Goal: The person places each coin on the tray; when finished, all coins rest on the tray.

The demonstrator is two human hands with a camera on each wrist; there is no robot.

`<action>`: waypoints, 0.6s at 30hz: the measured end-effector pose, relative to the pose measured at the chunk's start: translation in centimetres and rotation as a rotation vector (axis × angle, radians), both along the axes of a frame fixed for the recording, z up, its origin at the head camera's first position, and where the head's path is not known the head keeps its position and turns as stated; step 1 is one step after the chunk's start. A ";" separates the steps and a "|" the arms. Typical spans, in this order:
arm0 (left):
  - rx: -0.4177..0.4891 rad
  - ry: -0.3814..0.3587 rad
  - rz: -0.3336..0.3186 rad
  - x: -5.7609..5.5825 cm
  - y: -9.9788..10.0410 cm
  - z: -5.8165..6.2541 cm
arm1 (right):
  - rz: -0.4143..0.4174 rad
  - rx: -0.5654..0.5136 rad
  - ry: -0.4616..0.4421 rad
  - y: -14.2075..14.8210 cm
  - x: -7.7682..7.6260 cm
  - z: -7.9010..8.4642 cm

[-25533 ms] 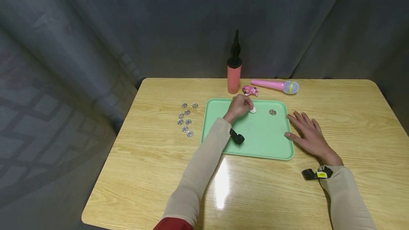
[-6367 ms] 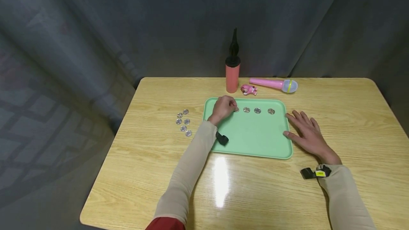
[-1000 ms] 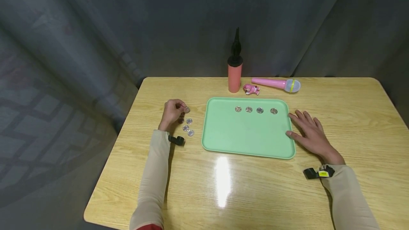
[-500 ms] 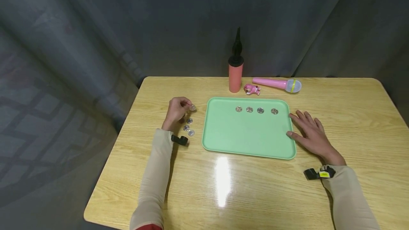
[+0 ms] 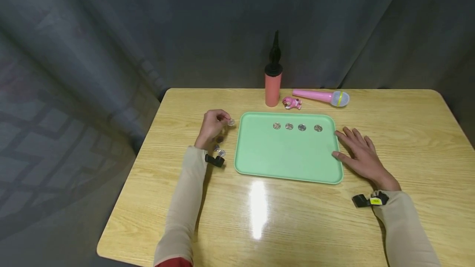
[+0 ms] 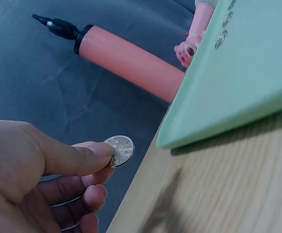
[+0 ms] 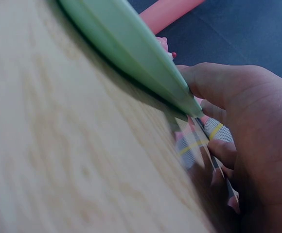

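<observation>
With thumb and fingers my left hand [image 5: 210, 128] pinches a silver coin [image 6: 122, 151] by its edge, raised above the table just left of the green tray [image 5: 285, 158]. In the left wrist view the other fingers curl loosely beneath. Several coins [image 5: 289, 126] lie in a row along the tray's far side. Below my left hand more coins [image 5: 221, 153] lie on the table, partly hidden by the hand and wrist camera. My right hand [image 5: 361, 160] rests at the tray's right edge, fingers spread, thumb and a fingertip touching the rim.
Behind the tray stand a pink balloon pump [image 5: 272, 87] with a black nozzle and a small pink bear figure [image 5: 292, 102]. A pink toy microphone [image 5: 320, 97] lies to their right. The wooden table [image 5: 297, 221] ends at a dark curtain [image 5: 222, 32].
Over the last second my left hand has lifted a coin from the table group and carried it right, toward the tray. Earlier, the row on the tray grew leftward. My right hand stays put.
</observation>
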State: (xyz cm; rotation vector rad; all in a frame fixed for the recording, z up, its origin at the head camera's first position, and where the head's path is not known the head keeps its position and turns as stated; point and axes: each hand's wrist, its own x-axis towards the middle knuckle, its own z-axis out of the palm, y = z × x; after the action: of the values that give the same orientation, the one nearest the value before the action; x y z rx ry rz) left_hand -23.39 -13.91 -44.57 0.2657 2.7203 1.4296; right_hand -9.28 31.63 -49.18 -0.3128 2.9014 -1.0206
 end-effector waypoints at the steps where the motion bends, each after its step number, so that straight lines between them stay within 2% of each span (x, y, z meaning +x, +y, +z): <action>1: 0.000 0.001 -0.005 0.0 0.2 0.0 | 0.000 0.000 0.000 0.0 0.0 0.0; 8: 0.032 0.015 -0.029 -0.4 1.8 0.0 | 0.000 -0.009 0.007 0.0 0.0 0.1; 14: 0.067 -0.024 -0.043 -0.5 3.4 0.1 | -0.001 -0.010 0.006 -0.1 0.1 0.0; 18: 0.070 0.000 -0.069 -0.6 4.4 0.0 | -0.002 -0.004 0.004 0.0 0.1 0.0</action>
State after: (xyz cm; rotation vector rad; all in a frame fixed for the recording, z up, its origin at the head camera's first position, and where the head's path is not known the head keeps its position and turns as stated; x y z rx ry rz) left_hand -23.97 -9.51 -44.60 0.3595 2.6368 1.5079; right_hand -9.14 31.60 -49.18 -0.3132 2.9043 -1.0276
